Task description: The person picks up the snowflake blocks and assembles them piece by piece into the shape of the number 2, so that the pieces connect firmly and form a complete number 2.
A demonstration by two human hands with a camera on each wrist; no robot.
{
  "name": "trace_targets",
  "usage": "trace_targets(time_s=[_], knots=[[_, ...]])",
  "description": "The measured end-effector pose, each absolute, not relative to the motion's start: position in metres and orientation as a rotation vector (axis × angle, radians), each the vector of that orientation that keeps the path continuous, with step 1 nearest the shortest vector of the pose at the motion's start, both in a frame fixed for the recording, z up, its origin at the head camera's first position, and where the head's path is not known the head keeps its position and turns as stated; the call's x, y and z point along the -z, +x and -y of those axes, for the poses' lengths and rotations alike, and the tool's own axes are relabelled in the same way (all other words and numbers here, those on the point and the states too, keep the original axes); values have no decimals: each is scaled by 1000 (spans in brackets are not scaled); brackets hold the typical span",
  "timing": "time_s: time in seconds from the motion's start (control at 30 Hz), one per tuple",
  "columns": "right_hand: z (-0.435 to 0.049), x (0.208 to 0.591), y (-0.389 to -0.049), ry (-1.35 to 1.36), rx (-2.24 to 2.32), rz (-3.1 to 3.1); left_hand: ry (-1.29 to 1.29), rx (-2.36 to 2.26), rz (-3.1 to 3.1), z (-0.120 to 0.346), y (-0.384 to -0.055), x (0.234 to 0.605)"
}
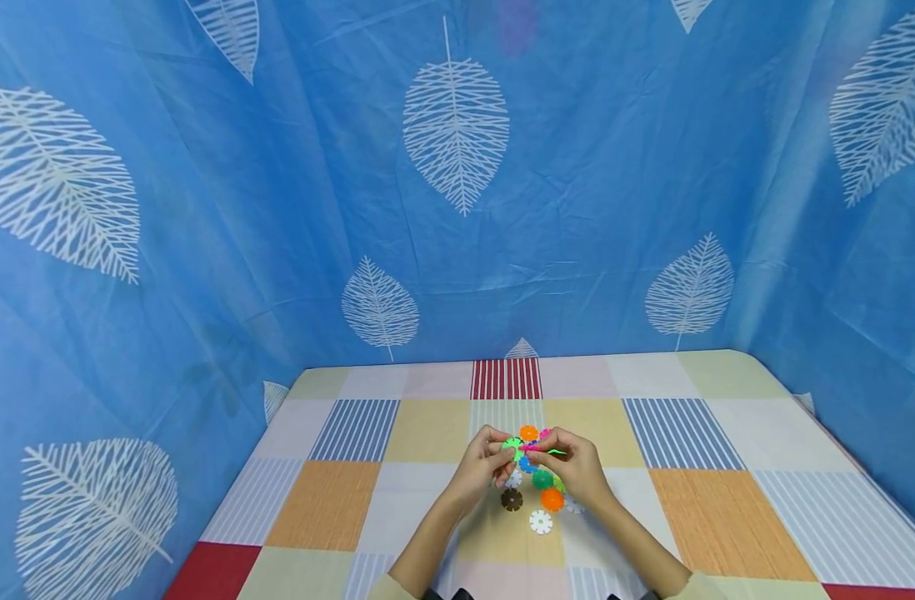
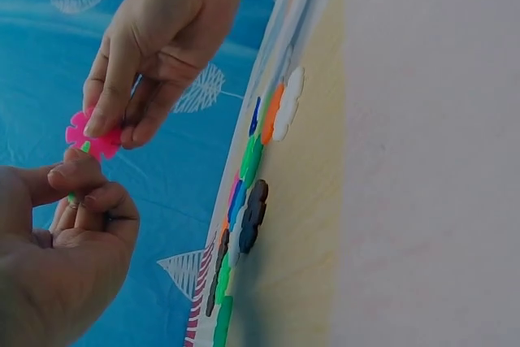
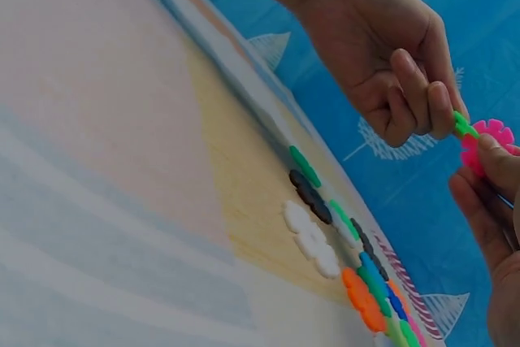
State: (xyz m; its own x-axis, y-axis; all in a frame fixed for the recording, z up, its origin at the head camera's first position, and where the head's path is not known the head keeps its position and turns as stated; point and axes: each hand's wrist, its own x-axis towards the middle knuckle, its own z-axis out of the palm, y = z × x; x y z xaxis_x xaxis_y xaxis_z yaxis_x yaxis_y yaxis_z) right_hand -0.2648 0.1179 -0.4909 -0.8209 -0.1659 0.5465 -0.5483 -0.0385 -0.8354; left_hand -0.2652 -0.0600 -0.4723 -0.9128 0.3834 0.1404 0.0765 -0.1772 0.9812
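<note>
My left hand [image 1: 472,468] pinches a green notched plastic disc [image 1: 512,446] between thumb and fingers. Opposite it, my right hand [image 1: 582,468] pinches a pink notched disc [image 2: 77,133] by its edge. Both wrist views show the green disc [image 3: 463,125] edge-on, meeting the pink one at its rim. Fingertips cover part of the joint, so how deep the notches fit cannot be seen. Below the raised hands, several loose discs lie on the cloth, among them a brown disc [image 1: 512,500], an orange disc [image 1: 552,500] and a white disc [image 1: 541,522].
A patchwork-patterned cloth [image 1: 337,517] covers the table. Blue sheeting [image 1: 562,208] with white leaf prints stands behind it and along both sides. Another orange disc [image 1: 528,432] lies just beyond the hands, and a dark green disc [image 1: 543,479] lies between the forearms.
</note>
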Motion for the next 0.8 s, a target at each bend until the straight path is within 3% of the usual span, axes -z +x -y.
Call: trace_targets(time_s=[0.2,0.47,0.67,0.8], knots=[[-117,494,-262,819,-1906,1903,545,-2187,-1867,59,-265,474],[-119,472,-253,818,-1804,2047,511,-2131,-1850,62,-269,479],[-136,483,-272,829,-1621,2217,495,-2171,-1825,64,-272,480],[-162,496,-286,679,-1487,2320,460,-2174,-1876,69,-275,483]])
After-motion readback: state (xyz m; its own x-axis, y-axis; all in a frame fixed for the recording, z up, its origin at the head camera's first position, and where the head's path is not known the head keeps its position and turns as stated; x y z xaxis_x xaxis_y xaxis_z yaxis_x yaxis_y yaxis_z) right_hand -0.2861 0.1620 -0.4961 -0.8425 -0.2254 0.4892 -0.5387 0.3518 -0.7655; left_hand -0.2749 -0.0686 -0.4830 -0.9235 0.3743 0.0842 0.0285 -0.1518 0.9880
